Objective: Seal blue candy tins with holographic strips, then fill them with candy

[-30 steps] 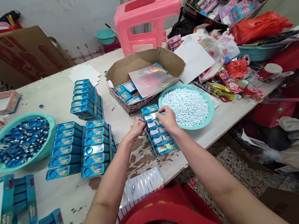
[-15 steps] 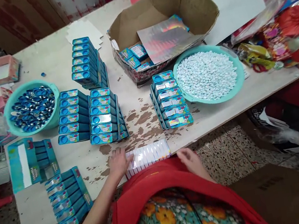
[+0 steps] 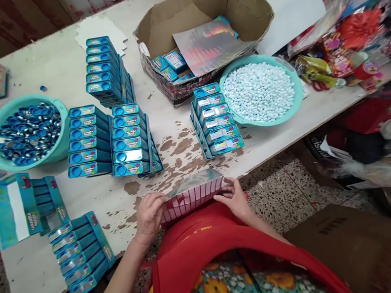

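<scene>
A row of narrow small boxes (image 3: pixel 192 198), with pale upright fronts and a shiny top side, is at the table's front edge against the red apron. My left hand (image 3: pixel 150 218) has its fingers closed on the left end. At the right end, my right hand (image 3: pixel 237 200) grips it between thumb and fingers. Just beyond stand blue candy boxes (image 3: pixel 129 140) in stacked rows, each with a round recess at one end. Another such row of blue boxes (image 3: pixel 216 120) is farther right, beside a turquoise basin of small white candies (image 3: pixel 261 93).
A turquoise basin (image 3: pixel 65 133) of blue and silver pieces stands at the left. Behind, a cardboard box (image 3: pixel 253 22) contains blue packets and a shiny sheet. More blue boxes (image 3: pixel 82 253) lie near the left table edge. Plastic-wrapped goods (image 3: pixel 339 62) crowd the right end.
The row of small boxes has been tilted up, so its front faces me more. My right hand has come onto its right end; my left hand still holds the left end.
</scene>
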A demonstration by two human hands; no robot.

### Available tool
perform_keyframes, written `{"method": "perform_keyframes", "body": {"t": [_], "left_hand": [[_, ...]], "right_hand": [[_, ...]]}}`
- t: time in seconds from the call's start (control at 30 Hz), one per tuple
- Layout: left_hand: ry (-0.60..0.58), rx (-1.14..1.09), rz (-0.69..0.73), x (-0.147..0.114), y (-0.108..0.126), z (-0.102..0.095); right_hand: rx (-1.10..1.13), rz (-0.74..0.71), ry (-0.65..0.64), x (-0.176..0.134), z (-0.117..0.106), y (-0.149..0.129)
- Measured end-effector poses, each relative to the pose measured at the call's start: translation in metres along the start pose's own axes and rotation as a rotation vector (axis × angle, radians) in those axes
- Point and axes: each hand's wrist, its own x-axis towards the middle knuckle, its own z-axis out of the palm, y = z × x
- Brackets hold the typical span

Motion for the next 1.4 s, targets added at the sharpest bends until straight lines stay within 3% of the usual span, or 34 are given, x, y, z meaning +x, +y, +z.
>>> {"method": "perform_keyframes", "body": {"t": [0.07,0.13,0.2,0.27,0.33,0.43,0.5,0.6,0.63,0.7,0.8,0.93,1.2,1.3,1.4], "left_hand": [[0.080,0.077,0.096,-0.012,0.005,0.001],[0.123,0.114,0.127,-0.023,0.007,0.003],[0.130,0.099,0.119,-0.031,0.009,0.006],[0.117,0.031,0.058,-0.032,0.013,0.010],[0.157,-0.097,-0.111,-0.028,0.015,0.017],[0.215,-0.454,-0.554,-0.025,0.010,0.029],[0.073,-0.716,-0.803,-0.032,0.002,0.035],[-0.212,-0.867,-0.951,-0.059,-0.012,0.042],[-0.239,-0.860,-0.980,-0.070,-0.016,0.043],[-0.188,-0.836,-1.031,-0.091,-0.021,0.045],[-0.026,-0.854,-1.026,-0.109,-0.025,0.046],[0.011,-0.835,-0.973,-0.122,-0.031,0.046],[0.064,-0.358,-0.847,-0.172,-0.045,0.076],[0.097,-0.210,-0.825,-0.161,-0.047,0.074],[0.132,-0.054,-0.784,-0.135,-0.046,0.060]], "right_hand": [[-0.006,-0.055,-0.084,0.000,-0.009,-0.015],[0.012,-0.069,-0.258,0.001,-0.020,-0.030],[0.113,-0.038,-0.420,0.002,-0.029,-0.040],[0.243,0.040,-0.475,0.003,-0.032,-0.044],[0.328,0.127,-0.395,0.007,-0.027,-0.045],[0.412,0.192,-0.248,0.018,-0.009,-0.043],[0.460,0.211,-0.201,0.027,0.004,-0.043],[0.483,0.228,-0.179,0.039,0.017,-0.045],[0.485,0.213,-0.171,0.042,0.020,-0.046],[0.462,0.139,-0.177,0.045,0.025,-0.049],[0.381,-0.011,-0.255,0.048,0.033,-0.052],[0.300,-0.099,-0.300,0.048,0.044,-0.053],[0.315,0.065,-0.491,0.025,0.032,-0.047],[0.296,0.045,-0.448,0.021,0.031,-0.048],[0.198,-0.078,-0.422,0.031,0.032,-0.062]]}}
